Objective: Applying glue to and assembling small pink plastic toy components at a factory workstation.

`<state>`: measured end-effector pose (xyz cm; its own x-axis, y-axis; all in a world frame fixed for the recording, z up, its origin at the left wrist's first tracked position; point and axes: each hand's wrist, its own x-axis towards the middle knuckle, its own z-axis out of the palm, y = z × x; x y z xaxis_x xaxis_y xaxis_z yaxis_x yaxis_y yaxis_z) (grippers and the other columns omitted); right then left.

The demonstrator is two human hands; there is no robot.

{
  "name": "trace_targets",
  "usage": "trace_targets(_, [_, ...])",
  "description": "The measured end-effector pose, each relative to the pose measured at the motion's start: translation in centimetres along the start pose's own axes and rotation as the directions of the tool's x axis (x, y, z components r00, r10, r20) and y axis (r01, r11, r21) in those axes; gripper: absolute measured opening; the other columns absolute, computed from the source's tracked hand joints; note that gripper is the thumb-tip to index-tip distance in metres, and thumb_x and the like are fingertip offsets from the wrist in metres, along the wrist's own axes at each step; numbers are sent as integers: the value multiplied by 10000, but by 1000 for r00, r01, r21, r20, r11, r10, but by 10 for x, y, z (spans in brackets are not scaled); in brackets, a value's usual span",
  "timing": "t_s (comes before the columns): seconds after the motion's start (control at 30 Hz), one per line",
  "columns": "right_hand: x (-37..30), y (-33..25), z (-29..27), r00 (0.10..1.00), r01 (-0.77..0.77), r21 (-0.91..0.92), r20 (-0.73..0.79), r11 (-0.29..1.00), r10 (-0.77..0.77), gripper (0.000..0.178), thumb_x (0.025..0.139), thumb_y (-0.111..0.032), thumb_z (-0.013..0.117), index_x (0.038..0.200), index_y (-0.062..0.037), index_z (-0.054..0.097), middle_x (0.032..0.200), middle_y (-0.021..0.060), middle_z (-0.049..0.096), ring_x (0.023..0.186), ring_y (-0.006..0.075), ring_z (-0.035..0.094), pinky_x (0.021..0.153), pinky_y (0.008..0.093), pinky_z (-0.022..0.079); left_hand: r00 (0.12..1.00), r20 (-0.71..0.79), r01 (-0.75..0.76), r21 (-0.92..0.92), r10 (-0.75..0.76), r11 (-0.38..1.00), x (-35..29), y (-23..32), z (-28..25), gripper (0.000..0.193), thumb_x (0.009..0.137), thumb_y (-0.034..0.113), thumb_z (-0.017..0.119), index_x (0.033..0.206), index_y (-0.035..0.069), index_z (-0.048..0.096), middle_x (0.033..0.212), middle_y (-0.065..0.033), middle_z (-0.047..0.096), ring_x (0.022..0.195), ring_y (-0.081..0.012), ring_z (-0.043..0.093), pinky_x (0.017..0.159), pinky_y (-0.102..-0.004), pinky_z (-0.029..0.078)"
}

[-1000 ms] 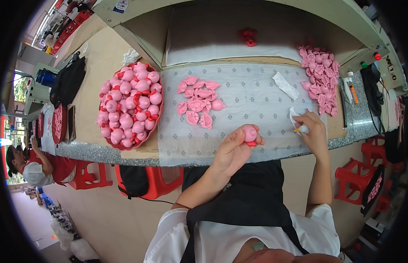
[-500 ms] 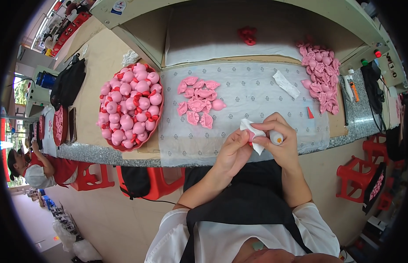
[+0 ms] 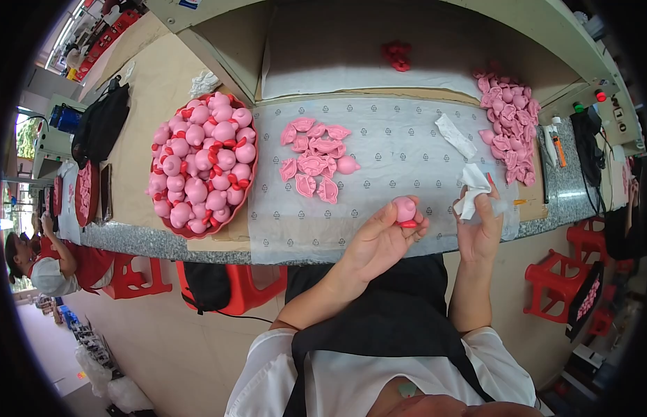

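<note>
It's a white shirt [image 3: 351, 379] on this person, loose and softly creased, with short sleeves, the left sleeve [image 3: 268, 354] and right sleeve [image 3: 497, 354] both stopping near the elbows! Over it comes a plain black apron [image 3: 386, 320], broad and matte across the front, and there go its dark straps [image 3: 469, 382], running up over the white! Up at the open, rounded neckline, a small pale-green patch [image 3: 407, 390], too small to identify! Below the sleeves, bare forearms [image 3: 323, 295], then bare hands, left [image 3: 382, 240] and right [image 3: 480, 233]!
</note>
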<state>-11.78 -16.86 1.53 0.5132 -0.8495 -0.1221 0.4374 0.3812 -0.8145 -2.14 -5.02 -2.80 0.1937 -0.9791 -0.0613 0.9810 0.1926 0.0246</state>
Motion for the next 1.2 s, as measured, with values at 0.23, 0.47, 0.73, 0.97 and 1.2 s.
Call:
trace_targets(0.23, [-8,2,-8,1000,21,-93,-16,995,-23,198,714,-53,577,888,-17,491,787,50,516,678,113,493,535,223,373,884,37,-303,803,465,513,0,0,13,362,712,88,619,1035,20,470,915,-86,523,922,-198,478,903,-324,305])
trace_targets(0.47, [-21,16,10,890,437,-370,314,820,-332,161,622,27,619,772,34,558,747,66,492,655,115,460,570,202,356,626,487,-367,873,609,-321,3,2,12,338,593,25,674,910,19,558,787,-63,533,730,-169,496,879,-389,316])
trace_targets(0.73, [-23,29,25,535,837,-509,681,201,-501,194,632,-122,661,799,-34,613,660,55,494,553,152,473,454,246,359,608,562,-213,796,561,-567,-3,2,13,335,560,19,648,888,1,583,691,-63,514,670,-180,485,841,-392,358])
trace_targets(0.97, [-24,9,5,602,772,-385,696,505,-390,155,635,-86,643,766,-22,591,644,71,504,542,140,467,487,239,358,716,394,-188,904,576,-385,-7,10,26,358,585,58,677,930,30,584,721,-79,507,686,-160,472,796,-324,373])
trace_targets(1.2, [0,-12,-11,768,598,-781,494,179,-408,287,565,12,671,832,-26,576,857,82,510,598,116,435,538,219,371,802,165,-235,971,575,48,-9,4,21,339,595,50,695,905,22,560,820,-77,518,779,-161,489,742,-258,385])
